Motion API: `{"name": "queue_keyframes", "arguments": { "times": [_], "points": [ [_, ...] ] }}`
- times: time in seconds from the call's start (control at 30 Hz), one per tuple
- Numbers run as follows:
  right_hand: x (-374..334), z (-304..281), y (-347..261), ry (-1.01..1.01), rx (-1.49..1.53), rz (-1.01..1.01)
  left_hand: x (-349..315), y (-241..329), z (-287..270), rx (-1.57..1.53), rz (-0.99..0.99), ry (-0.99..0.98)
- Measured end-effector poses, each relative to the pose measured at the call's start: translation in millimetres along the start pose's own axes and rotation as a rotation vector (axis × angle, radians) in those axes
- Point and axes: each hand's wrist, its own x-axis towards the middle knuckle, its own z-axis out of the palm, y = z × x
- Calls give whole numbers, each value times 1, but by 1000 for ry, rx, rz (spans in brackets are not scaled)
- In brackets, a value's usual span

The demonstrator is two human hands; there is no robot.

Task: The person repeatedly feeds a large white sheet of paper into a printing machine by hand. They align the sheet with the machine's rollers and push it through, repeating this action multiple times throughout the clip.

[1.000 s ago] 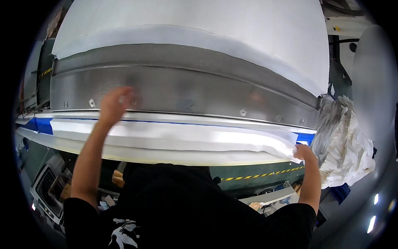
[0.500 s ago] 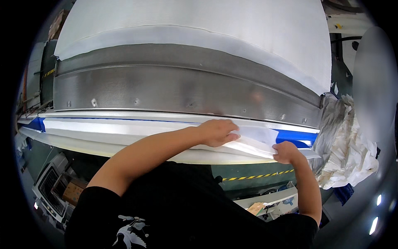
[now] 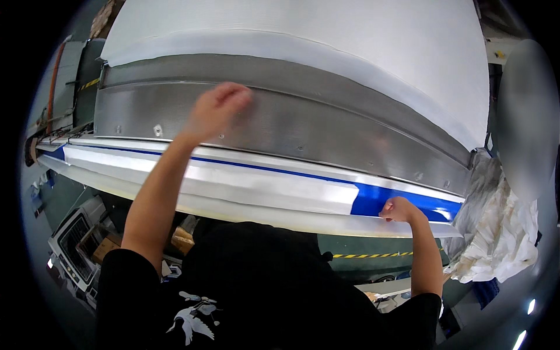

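My left hand (image 3: 219, 111) is raised over the grey metal panel (image 3: 280, 116), blurred by motion, so its fingers do not show clearly. Below it runs a long white sheet (image 3: 262, 188) laid along a ledge, with a thin blue line at its far edge. At the right, the sheet ends against a glossy blue strip (image 3: 367, 198). My right hand (image 3: 399, 210) is closed at the near side of this blue strip, just right of the sheet's end. What its curled fingers hold, if anything, is hidden.
A broad white covering (image 3: 303, 29) lies beyond the panel. Crumpled whitish sheeting (image 3: 496, 227) hangs at the right. A pale lip (image 3: 262, 217) forms the near edge. Lower left stands a white and black machine (image 3: 73, 239) beside a cardboard box (image 3: 106, 248).
My left hand has left the white sheet and moved left and away from me, over the panel. My right hand no longer holds the sheet's end. More of the blue strip shows.
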Motion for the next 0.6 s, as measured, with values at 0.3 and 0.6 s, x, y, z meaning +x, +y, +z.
{"name": "queue_keyframes", "arguments": {
  "times": [0.3,0.6],
  "points": [
    [17,-23,-91,325,-146,-280,-10,-117,-180,807,257,765],
    [31,-75,-358,570,-387,-621,25,-123,-230,993,221,822]
  ]
}}
